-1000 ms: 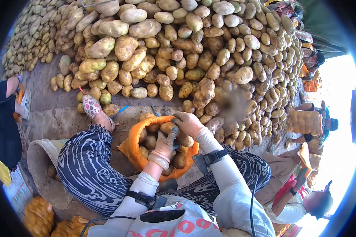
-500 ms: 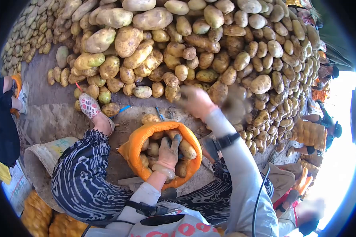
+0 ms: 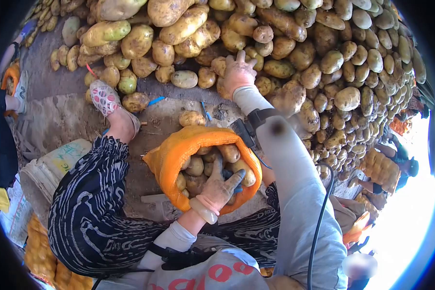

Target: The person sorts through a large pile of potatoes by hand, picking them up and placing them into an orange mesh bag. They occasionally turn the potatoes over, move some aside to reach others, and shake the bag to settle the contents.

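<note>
An orange mesh sack (image 3: 171, 153) stands between my legs with its mouth rolled open and several potatoes (image 3: 194, 166) inside. My left hand (image 3: 216, 187), in a dirty glove and with a pale bangle at the wrist, reaches into the sack; its fingers are apart over the potatoes. At the lower edge of the big potato heap (image 3: 348, 98) is my right hand (image 3: 239, 73). Its fingers spread over potatoes there, with nothing visibly gripped. One loose potato (image 3: 192, 118) lies on the ground just beyond the sack.
A whitish bucket (image 3: 58, 162) lies tipped at my left. Filled mesh sacks (image 3: 39, 246) stand behind it. My patterned shoe (image 3: 105, 98) is close to the heap. Another person's leg (image 3: 12, 102) shows at far left, and a person carries a full sack (image 3: 379, 169) at right.
My right hand, blurred before, now rests on the heap's edge with fingers spread. My left hand has turned slightly within the sack, its thumb further out. The view has shifted.
</note>
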`<state>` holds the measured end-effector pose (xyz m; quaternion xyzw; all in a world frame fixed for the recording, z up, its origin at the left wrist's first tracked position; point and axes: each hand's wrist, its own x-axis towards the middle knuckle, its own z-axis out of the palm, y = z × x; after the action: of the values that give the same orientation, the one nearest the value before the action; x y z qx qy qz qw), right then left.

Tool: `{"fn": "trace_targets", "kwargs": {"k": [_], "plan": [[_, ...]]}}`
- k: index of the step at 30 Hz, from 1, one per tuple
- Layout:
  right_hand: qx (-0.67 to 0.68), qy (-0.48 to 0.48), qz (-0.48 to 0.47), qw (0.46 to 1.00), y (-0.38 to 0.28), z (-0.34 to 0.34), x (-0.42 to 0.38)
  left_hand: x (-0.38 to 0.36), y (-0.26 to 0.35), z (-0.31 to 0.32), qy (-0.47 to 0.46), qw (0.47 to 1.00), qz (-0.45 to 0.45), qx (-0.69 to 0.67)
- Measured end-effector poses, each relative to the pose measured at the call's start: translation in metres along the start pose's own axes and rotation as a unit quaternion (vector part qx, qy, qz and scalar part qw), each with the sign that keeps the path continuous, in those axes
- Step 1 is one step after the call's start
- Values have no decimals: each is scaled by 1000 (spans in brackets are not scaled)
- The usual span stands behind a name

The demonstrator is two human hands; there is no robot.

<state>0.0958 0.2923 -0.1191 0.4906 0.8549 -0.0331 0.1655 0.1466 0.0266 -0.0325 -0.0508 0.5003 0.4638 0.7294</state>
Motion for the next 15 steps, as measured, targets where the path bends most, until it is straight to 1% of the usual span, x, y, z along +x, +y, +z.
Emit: {"fn": "trace_targets", "kwargs": {"k": [1,3,4,5,7,8,10,11,12,13,15], "plan": [[25,27,-8,999,3,1,-3,0,-4,0,-3,1000,11,6],[78,78,-32,993,11,9,-7,-4,-10,2,-25,998,0,-54],[73,71,-50,994,19,10,-1,-6,-13,2,-32,996,-2,-85],[82,76,-106,988,32,9,0,-10,-15,3,-31,995,18,-89],[64,30,-193,979,47,3,-1,-15,-14,7,-30,993,61,-99],[37,33,-212,976,49,5,-4,-18,-13,7,-40,992,71,-96],[64,12,-207,976,52,7,1,-23,-11,6,-64,990,88,-87],[79,5,-203,976,50,2,3,-24,-11,5,-65,987,63,-131],[80,-25,-192,978,46,-4,7,-24,-11,4,-67,982,39,-174],[62,-50,-187,979,42,-10,10,-26,-11,3,-68,974,14,-217],[23,-102,-178,979,39,-17,14,-20,-33,-5,-96,958,-21,-270]]}}
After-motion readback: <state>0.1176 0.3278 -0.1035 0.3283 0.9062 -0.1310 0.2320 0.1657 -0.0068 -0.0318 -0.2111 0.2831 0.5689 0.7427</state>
